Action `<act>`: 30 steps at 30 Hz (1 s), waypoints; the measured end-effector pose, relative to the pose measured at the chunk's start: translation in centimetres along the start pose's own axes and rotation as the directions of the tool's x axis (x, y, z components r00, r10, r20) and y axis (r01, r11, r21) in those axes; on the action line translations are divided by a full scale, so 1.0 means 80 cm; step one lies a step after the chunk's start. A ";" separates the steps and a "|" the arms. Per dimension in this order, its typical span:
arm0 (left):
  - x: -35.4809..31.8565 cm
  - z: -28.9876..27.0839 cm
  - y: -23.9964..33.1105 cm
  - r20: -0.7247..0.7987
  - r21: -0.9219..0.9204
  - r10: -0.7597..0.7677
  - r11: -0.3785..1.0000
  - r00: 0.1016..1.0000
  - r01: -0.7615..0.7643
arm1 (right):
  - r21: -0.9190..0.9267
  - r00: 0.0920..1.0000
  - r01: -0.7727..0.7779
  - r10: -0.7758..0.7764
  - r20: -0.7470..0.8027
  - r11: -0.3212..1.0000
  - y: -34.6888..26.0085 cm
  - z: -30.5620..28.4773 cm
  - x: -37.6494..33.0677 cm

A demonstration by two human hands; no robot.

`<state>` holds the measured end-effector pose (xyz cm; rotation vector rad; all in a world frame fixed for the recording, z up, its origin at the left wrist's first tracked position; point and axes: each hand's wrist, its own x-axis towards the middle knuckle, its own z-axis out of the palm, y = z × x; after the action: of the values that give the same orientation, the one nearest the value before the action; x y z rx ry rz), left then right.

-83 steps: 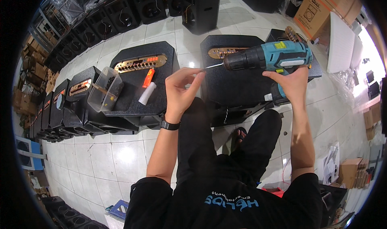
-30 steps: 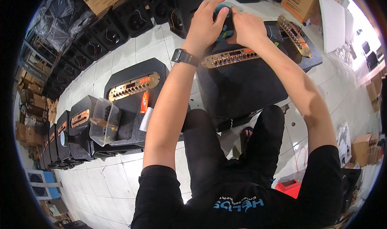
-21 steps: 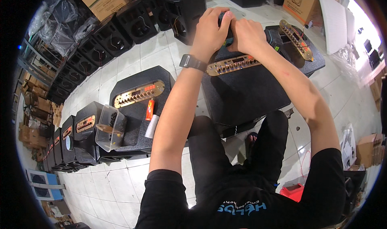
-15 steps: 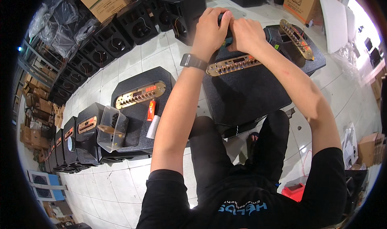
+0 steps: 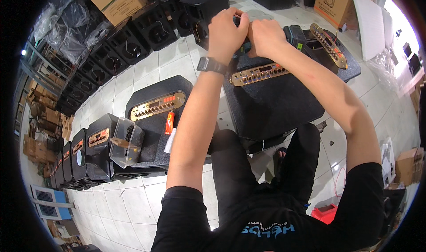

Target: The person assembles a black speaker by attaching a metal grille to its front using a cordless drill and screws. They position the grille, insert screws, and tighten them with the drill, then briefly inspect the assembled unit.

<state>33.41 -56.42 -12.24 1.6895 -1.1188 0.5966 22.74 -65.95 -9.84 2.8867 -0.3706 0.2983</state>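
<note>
Turned upright from its level hold earlier, the drill (image 5: 242, 50) is over the speaker's (image 5: 275, 99) far end, beyond the gold panel (image 5: 259, 75); left hand (image 5: 226, 31) clasps its top, right hand (image 5: 268, 38) clamps its handle.

Room bright overall from where I stand. Strongest light at far right: patch (image 5: 407, 36) burnt out to white, surroundings hazy. Small hard lamp-like point (image 5: 23, 52) at left edge. Pale floor tiles (image 5: 128, 203) reflect light, brighter glints in places. Gold panel (image 5: 158, 105) glints; its fine markings too small to resolve. Black cabinet top (image 5: 279, 105) swallows light, soft shadow below its panel. Right forearm (image 5: 317, 76) shaded near elbow. Hands slightly soft. Straight edges bow toward black rim; outer clutter smeared.
</note>
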 end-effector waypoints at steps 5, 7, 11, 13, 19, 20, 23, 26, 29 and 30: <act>0.018 -0.013 -0.010 -0.016 0.098 -0.038 0.994 0.999 0.040 | -0.142 0.993 0.117 -0.120 -0.015 0.983 -0.021 -0.015 0.011; 0.015 -0.015 -0.011 0.003 0.139 -0.088 0.986 0.996 0.086 | -0.186 0.991 0.134 -0.135 0.008 0.973 -0.020 -0.016 0.013; 0.007 -0.011 -0.017 -0.052 0.157 -0.045 0.986 0.998 0.053 | -0.202 0.986 0.168 -0.168 0.015 0.965 -0.024 -0.018 0.010; 0.006 -0.010 -0.016 -0.083 0.145 -0.012 0.989 0.996 0.024 | -0.206 0.988 0.156 -0.155 0.017 0.966 -0.024 -0.019 0.008; 0.001 -0.005 -0.024 -0.178 0.214 0.063 0.976 0.982 -0.024 | -0.208 0.988 0.128 -0.144 -0.060 0.970 -0.025 -0.010 0.007; 0.001 -0.005 -0.025 -0.178 0.221 0.085 0.974 0.980 -0.044 | -0.204 0.987 0.127 -0.145 -0.075 0.971 -0.025 -0.008 0.008; -0.005 -0.012 -0.004 -0.174 0.161 0.058 0.987 0.983 -0.029 | -0.198 0.985 0.124 -0.145 -0.096 0.972 -0.019 0.001 0.007; -0.008 -0.015 0.003 -0.225 0.140 0.086 0.989 0.971 -0.055 | -0.231 0.975 0.144 -0.178 -0.135 0.962 -0.024 0.003 0.005; -0.008 -0.011 -0.001 -0.250 0.161 0.096 0.985 0.964 -0.056 | -0.206 0.962 0.146 -0.187 -0.199 0.968 -0.016 0.015 0.011; -0.008 -0.009 -0.002 -0.249 0.161 0.096 0.985 0.964 -0.056 | -0.203 0.962 0.137 -0.179 -0.205 0.970 -0.016 0.016 0.011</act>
<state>33.34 -55.53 -12.52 1.6474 -0.9747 0.9421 24.13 -65.28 -11.10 2.6432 -0.1190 0.5227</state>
